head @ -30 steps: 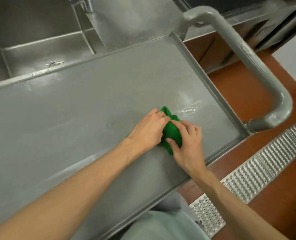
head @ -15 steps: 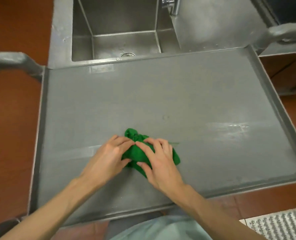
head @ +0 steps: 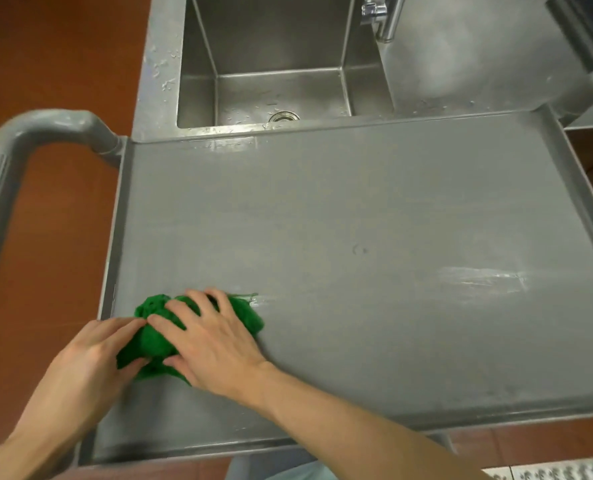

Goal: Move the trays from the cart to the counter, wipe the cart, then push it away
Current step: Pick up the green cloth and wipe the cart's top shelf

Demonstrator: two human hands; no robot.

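The grey cart top (head: 357, 209) fills the middle of the view, bare of trays. A crumpled green cloth (head: 153, 336) lies near its front left corner. My left hand (head: 90, 358) presses the cloth from the left with fingers laid flat. My right hand (head: 208, 341) lies over the cloth with fingers spread, pressing it onto the surface. A wet streak (head: 482, 280) shines on the right part of the cart top. The cart's grey handle (head: 14, 147) curves out at the left.
A steel sink (head: 274, 77) with a drain sits just behind the cart, a tap (head: 385, 15) at its right. The steel counter (head: 468, 53) runs on to the right. Red-brown floor (head: 45, 46) lies on the left; a metal floor grate (head: 558, 472) shows at the bottom right.
Both hands have slid the green cloth leftward across the cart top, from its right end to near the front left corner. A wet streak stays behind on the right.
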